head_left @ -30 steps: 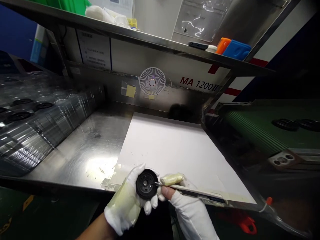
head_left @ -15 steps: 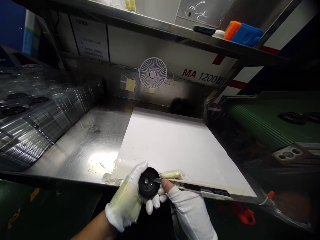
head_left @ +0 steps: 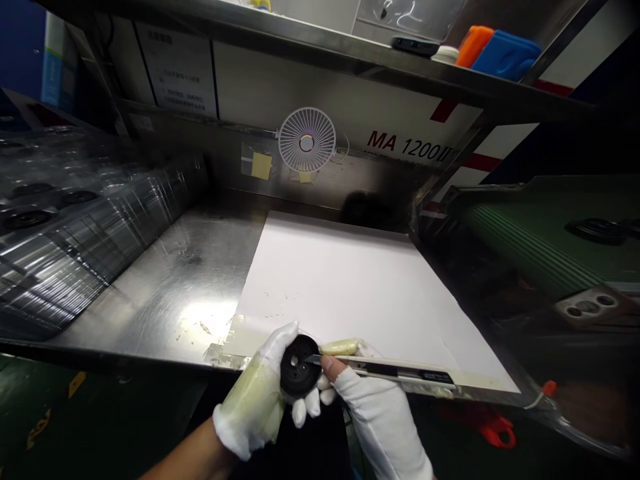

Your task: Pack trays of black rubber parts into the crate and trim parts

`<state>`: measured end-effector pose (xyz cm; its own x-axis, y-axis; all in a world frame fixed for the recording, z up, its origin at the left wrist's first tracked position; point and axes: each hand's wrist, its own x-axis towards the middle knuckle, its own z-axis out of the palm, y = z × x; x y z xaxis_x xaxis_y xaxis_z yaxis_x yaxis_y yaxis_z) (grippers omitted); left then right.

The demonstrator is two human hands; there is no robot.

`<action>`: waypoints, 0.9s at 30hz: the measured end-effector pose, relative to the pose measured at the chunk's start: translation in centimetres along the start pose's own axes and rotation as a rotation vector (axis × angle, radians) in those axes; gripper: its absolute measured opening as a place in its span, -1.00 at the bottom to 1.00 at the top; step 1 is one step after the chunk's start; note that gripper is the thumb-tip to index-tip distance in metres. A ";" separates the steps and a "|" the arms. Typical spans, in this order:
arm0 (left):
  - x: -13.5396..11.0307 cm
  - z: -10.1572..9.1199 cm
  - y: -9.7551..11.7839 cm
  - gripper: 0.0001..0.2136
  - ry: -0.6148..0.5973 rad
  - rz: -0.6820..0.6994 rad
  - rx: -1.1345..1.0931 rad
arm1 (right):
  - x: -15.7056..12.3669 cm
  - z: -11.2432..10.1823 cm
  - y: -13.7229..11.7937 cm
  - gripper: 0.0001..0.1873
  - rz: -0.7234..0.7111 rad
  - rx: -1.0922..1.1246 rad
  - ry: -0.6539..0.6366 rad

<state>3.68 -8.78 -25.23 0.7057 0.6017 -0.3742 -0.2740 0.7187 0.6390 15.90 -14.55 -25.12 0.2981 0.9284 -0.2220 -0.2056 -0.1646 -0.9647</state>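
Note:
My left hand (head_left: 260,397), in a white glove with yellowed tape, grips a small black round plastic part (head_left: 299,366) at the near edge of the steel bench. My right hand (head_left: 365,407), also white-gloved with bare fingertips, pinches a thin knife blade (head_left: 314,359) whose tip touches the part's face near its centre hole. Both hands are closed and meet just in front of the white sheet (head_left: 350,287).
A steel worktop (head_left: 175,293) carries the white sheet. Clear trays with black parts (head_left: 30,217) lie left. A green conveyor (head_left: 530,240) with black parts runs right. A small white fan (head_left: 307,141) hangs on the back wall. Orange and blue items (head_left: 500,50) sit on the shelf.
The hands and the black part have shifted slightly up and right in view as the camera tilted; the blade stays against the part's face.

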 end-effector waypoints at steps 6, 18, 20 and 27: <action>0.3 -0.3 -0.3 -0.28 -0.028 -0.008 -0.012 | 0.0 0.3 -0.4 -0.66 -0.025 0.034 -0.038; 0.2 0.0 0.0 -0.27 0.012 -0.016 0.003 | -0.1 0.6 -0.1 -0.67 -0.071 0.055 -0.061; 0.2 0.1 0.1 -0.27 0.026 -0.020 0.015 | -0.1 0.5 0.0 -0.67 -0.048 0.033 -0.020; -0.1 0.5 0.6 -0.28 0.037 -0.042 0.040 | 0.2 0.1 0.2 -0.67 -0.005 0.109 -0.149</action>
<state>3.77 -8.61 -24.51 0.6910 0.5844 -0.4254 -0.2175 0.7293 0.6487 15.89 -14.34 -25.31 0.1594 0.9695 -0.1860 -0.3068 -0.1304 -0.9428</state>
